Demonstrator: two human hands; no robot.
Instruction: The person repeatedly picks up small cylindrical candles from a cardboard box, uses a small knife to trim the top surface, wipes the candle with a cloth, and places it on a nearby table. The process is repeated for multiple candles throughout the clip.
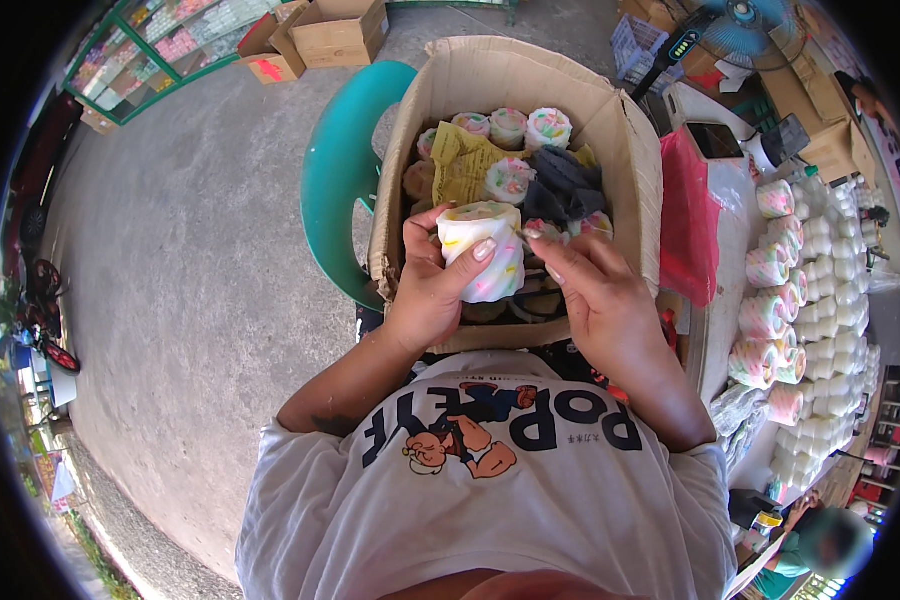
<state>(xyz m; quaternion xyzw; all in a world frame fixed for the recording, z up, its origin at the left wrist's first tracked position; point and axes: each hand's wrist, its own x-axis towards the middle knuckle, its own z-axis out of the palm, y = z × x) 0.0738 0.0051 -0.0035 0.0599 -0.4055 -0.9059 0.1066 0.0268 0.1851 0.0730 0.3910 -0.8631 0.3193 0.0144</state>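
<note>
My left hand (432, 285) is wrapped round a white cup-shaped piece (482, 268) with spiral ridges and pink, yellow and green flecks. The piece stands nearly upright, its round top toward me. Beside its upper right edge, my right hand (595, 285) is closed, thumb and forefinger pinched together. What those fingers hold, if anything, is too small to make out. Under both hands stands an open cardboard box (632, 170). Several similar flecked pieces (549, 128) lie inside, with yellow printed paper (460, 170) and a dark grey cloth (564, 185) among them.
A green plastic chair (335, 180) stands against the box's left side. On the right, a table holds a pink sheet (690, 215), a phone (715, 140), flecked pieces (767, 266) and rows of plain white ones (820, 330). A fan (750, 30) and another person (810, 555) are farther off.
</note>
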